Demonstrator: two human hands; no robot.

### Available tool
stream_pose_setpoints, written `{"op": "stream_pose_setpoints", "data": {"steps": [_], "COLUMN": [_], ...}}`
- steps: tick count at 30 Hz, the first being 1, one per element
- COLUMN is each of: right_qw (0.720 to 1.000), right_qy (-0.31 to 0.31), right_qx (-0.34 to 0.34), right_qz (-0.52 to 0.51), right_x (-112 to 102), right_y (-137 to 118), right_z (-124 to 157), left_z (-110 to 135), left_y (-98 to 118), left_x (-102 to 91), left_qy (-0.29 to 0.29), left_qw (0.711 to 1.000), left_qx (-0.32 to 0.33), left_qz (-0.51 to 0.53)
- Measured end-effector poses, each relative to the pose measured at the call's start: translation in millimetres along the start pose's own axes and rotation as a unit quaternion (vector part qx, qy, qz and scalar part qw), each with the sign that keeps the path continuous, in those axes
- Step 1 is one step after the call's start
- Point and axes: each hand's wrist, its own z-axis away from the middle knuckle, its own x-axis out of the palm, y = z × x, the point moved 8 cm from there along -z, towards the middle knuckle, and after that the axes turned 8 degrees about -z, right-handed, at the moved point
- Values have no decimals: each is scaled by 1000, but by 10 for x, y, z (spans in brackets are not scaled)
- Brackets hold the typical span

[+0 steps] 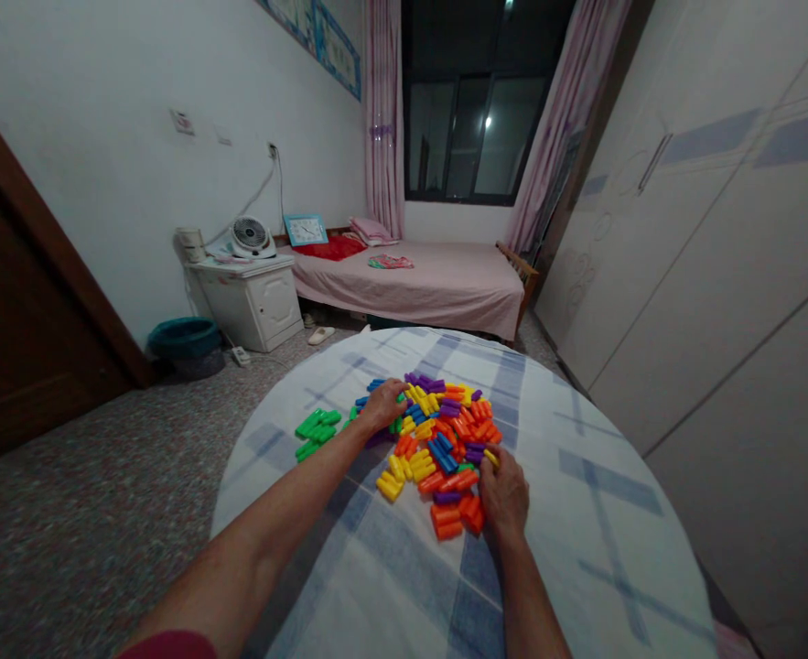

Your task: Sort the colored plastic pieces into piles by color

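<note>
A pile of bright plastic toy building blocks [443, 460], finger-shaped and joined in small groups, lies on the round table. My left hand [382, 405] reaches into the pile's far left side, its fingers curled down among blue, green and yellow pieces. What those fingertips pinch is hidden. At the pile's right edge, my right hand [506, 492] is closed with a yellow block [491, 459] between thumb and fingers. Purple blocks [474, 452] lie just beside it, and orange blocks [447, 522] are left of the wrist. Several green blocks [317, 432] form a separate group at the left.
A checked blue-and-white cloth [582, 549] covers the table. Beyond it stand a bed [437, 279] with a pink sheet and a white cabinet [266, 307] bearing a fan [251, 236]. A teal-lined bin [185, 339] is on the floor; a wardrobe [705, 275] stands at right.
</note>
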Motion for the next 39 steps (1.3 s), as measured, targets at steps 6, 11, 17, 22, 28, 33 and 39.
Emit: {"op": "stream_pose_setpoints", "data": {"steps": [6,11,17,22,28,33,39], "right_qw": [1000,1000,1000,1000,1000,1000,999], "right_qy": [-2,-2,0,1,-3,-17,-32], "right_qx": [-4,0,-3,-12,-3,13,13], "right_qz": [-5,-5,-2,-3,6,15,15], "right_x": [-7,-3,14,5,22,65,104], "right_y": [-15,-10,4,-11,9,71,118], "right_z": [5,6,1,6,1,-17,-36], "left_z": [-23,16,67,106,586,1084,1286], "left_y": [137,144,-3,-111,-588,-1392,-1722], "left_x": [83,53,-66,-363,-905,-1000,-549], "left_qy": [-53,-44,10,63,169,225,150], "left_qw": [997,998,999,993,978,960,969], "left_qx": [-8,-11,-53,-76,-90,-161,-188], "left_qz": [-54,-54,-5,61,88,53,51]}}
